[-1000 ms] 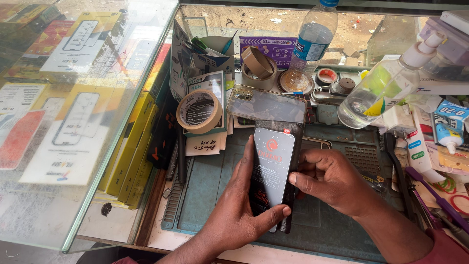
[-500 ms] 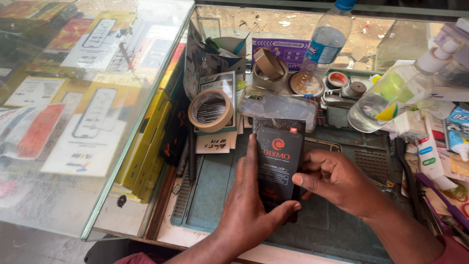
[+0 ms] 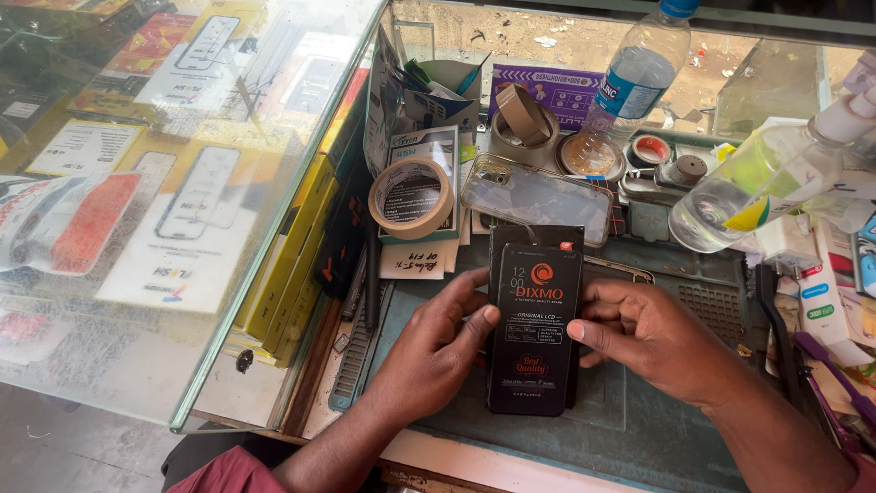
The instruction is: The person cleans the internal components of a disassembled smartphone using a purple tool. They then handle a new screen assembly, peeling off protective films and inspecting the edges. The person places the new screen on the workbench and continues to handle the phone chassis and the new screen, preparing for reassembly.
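Observation:
A flat black phone-screen package [image 3: 534,315] with red and white print lies lengthwise on the blue-green work mat [image 3: 639,429]. My left hand [image 3: 438,347] grips its left edge, thumb on the front face. My right hand [image 3: 652,338] grips the right edge, thumb pressed on the front. Just beyond the package lies a clear phone case [image 3: 537,196].
A roll of tan tape [image 3: 411,196] and a darker roll [image 3: 522,119] sit behind. A plastic water bottle [image 3: 634,78] and a clear spray bottle [image 3: 757,183] stand at the back right. A glass display case [image 3: 182,183] fills the left. Tools and tubes crowd the right edge [image 3: 821,310].
The black package has settled flatter on the mat and squarer to me. Both hands now hold it by its sides. The camera has shifted slightly.

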